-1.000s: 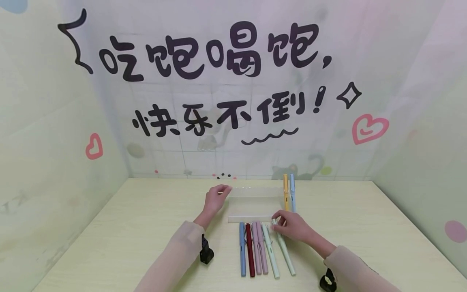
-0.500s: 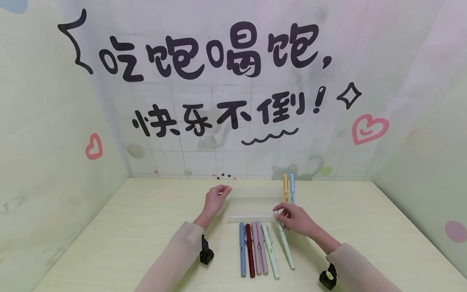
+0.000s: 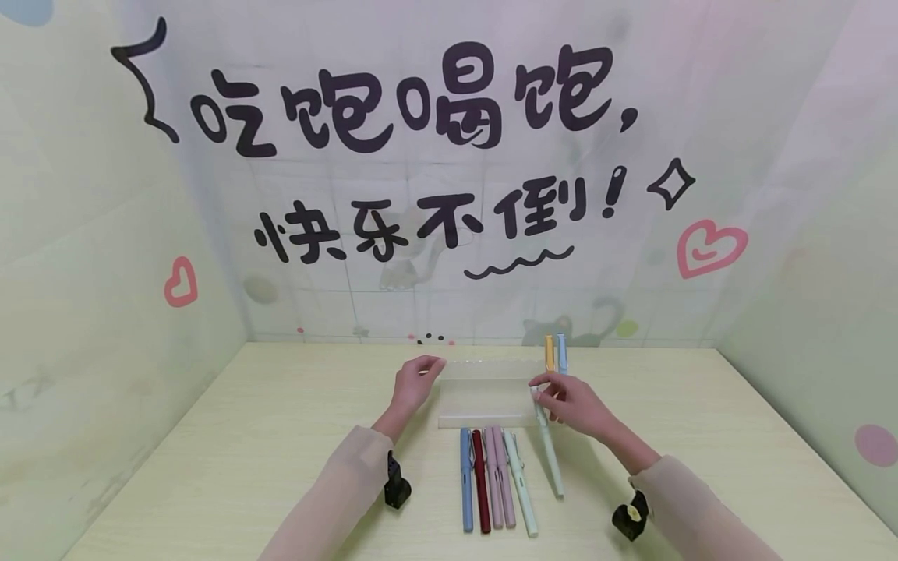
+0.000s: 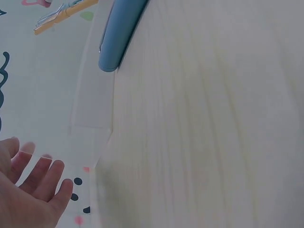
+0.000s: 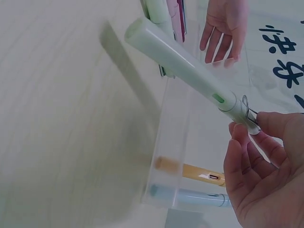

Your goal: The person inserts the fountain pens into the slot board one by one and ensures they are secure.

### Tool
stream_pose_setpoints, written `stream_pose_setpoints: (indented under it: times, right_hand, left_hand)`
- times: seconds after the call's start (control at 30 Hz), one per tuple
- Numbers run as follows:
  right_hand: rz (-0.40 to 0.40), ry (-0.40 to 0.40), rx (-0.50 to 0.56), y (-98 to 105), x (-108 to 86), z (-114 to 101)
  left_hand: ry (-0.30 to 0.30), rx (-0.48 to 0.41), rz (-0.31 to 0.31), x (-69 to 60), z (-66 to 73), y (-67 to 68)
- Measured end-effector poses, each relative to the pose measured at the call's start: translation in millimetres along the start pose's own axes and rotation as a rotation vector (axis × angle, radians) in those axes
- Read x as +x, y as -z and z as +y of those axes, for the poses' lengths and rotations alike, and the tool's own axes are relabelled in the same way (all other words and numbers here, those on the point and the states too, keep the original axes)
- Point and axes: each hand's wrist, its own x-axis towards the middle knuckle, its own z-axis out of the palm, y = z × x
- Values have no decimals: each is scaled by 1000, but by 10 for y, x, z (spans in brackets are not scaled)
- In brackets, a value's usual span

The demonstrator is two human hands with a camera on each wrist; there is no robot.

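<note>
In the head view, my right hand (image 3: 577,403) pinches a pale green pen (image 3: 550,454) by its clip end, the other end slanting down toward me. The right wrist view shows this pen (image 5: 183,65) lifted, its shadow on the table. My left hand (image 3: 417,383) holds the left edge of a clear plastic pen stand (image 3: 484,421) between thumb and fingers. A yellow pen (image 3: 550,352) and a light blue pen (image 3: 562,353) stand side by side at the stand's right end, partly hidden by my right hand.
In front of the stand lie a blue pen (image 3: 466,483), a dark red pen (image 3: 480,483), two mauve pens (image 3: 499,483) and another pale green pen (image 3: 521,487). A printed cloth wall (image 3: 421,312) rises behind the table (image 3: 245,436).
My right hand has lifted the pale green pen off the table and carried it forward, over the stand's front edge. My left hand stays on the stand's left edge.
</note>
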Motion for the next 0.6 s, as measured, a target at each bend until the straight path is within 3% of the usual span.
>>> stream_pose_setpoints:
  times: [0.13,0.4,0.6]
  right_hand:
    - [15,10,-18,57,46,-22]
    - [65,-8,-10,128,226,267]
    - [93,-13,-21,196,321,320]
  left_hand:
    - [-5,-2,0,3,-9,-2]
    - [-16,-1,1,-1,-16,-5]
    - [-19,6,-1,0,-10,2]
